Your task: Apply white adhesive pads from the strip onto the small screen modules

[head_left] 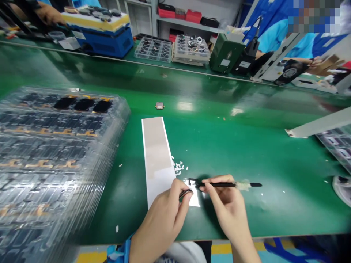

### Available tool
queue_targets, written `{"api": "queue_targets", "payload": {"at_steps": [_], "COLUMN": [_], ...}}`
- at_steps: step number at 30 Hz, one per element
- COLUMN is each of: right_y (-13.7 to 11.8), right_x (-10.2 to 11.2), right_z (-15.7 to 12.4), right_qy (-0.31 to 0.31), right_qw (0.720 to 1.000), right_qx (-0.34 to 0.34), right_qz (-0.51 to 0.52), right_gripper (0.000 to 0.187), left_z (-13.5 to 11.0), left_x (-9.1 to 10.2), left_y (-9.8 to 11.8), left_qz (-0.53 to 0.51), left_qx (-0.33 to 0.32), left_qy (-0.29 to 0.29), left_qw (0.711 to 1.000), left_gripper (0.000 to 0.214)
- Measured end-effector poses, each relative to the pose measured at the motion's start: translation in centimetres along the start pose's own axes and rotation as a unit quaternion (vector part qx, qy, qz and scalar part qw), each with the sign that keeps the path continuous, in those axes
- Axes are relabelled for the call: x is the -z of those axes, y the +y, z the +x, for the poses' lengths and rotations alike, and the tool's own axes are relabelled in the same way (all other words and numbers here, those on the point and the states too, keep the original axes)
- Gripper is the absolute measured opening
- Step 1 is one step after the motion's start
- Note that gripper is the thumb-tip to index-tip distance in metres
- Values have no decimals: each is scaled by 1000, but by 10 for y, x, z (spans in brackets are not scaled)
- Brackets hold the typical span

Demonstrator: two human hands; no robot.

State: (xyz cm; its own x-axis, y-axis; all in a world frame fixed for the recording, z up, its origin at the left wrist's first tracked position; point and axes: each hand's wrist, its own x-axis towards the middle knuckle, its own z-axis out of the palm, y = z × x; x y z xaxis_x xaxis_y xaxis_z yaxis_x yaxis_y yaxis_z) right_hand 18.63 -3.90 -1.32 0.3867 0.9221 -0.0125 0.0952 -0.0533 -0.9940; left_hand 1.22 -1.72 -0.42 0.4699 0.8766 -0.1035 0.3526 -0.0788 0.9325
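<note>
L hand (166,212): thumb + index pinch a small dark part (185,193), seen edge-on, ID unclear; it's btwn the hands, nr a white slip (195,200). R hand (226,199): thumb + fingers pinch a slim dark tool (223,184), pale wrap (243,185) twd its 3 o'clock end; other end pts to 9, nr the part; tip detail too small to tell. Outward from hands: loose white scraps (178,167) at 11 o'clock beside a beige-faced strip (157,146); small module (159,106) farther at 11; clear tray stack (106,126) at 10. Risks (est.): tool slip could scratch part; loose grip could drop it; stray scraps could cling to it. Labels: white ones on green box (227,51) + black unit (246,54), approx 1 o'clock; print illegible, no brand readable.
</note>
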Motion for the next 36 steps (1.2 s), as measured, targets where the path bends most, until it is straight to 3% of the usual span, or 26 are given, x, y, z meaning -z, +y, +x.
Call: {"api": "queue_targets", "payload": {"at_steps": [6, 27, 36], "right_y": [7, 10, 8], "right_x": [-9, -10, -12], "right_z": [-2, -1, -3], "right_qy": [1, 2, 39], "right_qw": [1000, 999, 999], "right_qx": [-5, -38, 21], "right_qz": [-29, 0, 29], "right_gripper": [17, 15, 10], "left_z": [1, 2, 2], "left_x": [-1, -2, -3], "left_y": [-3, -6, -7], "left_qz": [36, 102, 120], "left_qx": [6, -26, -16], "left_qy": [26, 7, 15], "left_qw": [999, 994, 993], "left_gripper": [10, 10, 6]}}
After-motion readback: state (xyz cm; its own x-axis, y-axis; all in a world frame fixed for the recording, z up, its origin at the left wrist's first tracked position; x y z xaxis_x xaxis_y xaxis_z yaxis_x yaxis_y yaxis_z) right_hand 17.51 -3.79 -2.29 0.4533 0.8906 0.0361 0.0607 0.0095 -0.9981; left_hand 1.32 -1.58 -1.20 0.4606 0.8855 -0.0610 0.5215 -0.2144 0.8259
